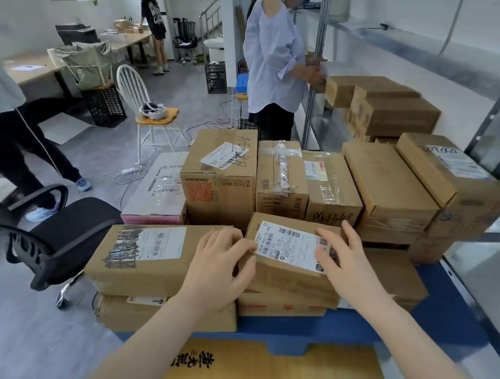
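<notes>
So the person has both hands on a small cardboard box (289, 284). It sits near the front of the blue cart (451, 311), on top of a flatter parcel (282, 310) and wedged in among a whole load of other boxes. The left hand (221, 259) is curled round the box's left end, with the thumb on the front face and the fingers tucked into the gap beside the long box (142, 261) next door. The right hand (341, 257) is spread flat, fingers straight, pressing on the top near the right end and half over the shipping label (287, 246). It isn't gripping anything.

Handling guess: a small taped carton like that is probably light and fairly stiff, though the front looks a bit creased, so squeezing the middle might dent it. The tape and label are the slick parts (bare cardboard grips much better). Best bet is a hand on each short end, or sliding the right hand down to the far edge, then lifting straight up so the neighbours don't get dragged along. What's inside can't be seen, so treating it gently seems wise.
</notes>
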Available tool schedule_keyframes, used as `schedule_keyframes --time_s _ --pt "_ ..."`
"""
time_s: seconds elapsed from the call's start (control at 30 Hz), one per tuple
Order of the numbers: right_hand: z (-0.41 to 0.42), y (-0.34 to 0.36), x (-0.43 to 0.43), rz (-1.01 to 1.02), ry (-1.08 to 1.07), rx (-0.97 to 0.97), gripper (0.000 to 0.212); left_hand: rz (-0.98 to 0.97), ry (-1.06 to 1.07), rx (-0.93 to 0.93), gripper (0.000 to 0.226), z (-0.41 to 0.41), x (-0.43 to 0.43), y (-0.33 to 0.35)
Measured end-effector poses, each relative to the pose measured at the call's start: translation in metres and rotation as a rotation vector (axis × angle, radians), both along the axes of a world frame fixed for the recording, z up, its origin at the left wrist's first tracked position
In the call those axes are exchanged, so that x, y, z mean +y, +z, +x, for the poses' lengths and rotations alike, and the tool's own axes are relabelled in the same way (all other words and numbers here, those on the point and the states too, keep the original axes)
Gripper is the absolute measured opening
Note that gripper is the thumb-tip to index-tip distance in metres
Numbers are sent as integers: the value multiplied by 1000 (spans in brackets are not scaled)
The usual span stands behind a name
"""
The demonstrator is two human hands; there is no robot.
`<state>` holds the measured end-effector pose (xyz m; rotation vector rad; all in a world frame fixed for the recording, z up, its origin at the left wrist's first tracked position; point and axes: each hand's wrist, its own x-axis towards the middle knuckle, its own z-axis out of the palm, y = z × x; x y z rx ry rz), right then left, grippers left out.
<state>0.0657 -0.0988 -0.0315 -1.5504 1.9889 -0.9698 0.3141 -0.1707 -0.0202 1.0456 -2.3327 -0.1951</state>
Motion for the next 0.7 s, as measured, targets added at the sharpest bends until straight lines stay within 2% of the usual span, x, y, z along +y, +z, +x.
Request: schedule_keyframes --time_s 0.2,0.3,0.4,0.5,0.7 --pt "4 10 -23 -36 66 -18 39 152 107 -159 47 6 -18 -2" --pt "9 10 -26 -89 -3 4 38 149 115 -172 49 7 -20 -8" --pt "16 3 -15 -147 -29 27 49 135 109 -182 50 6 -23 -10" --pt "20 -5 -12 -94 25 74 49 123 97 -182 49 5 -27 -11" --pt "20 1 -23 -67 26 48 47 164 88 -195 50 6 -31 -8"
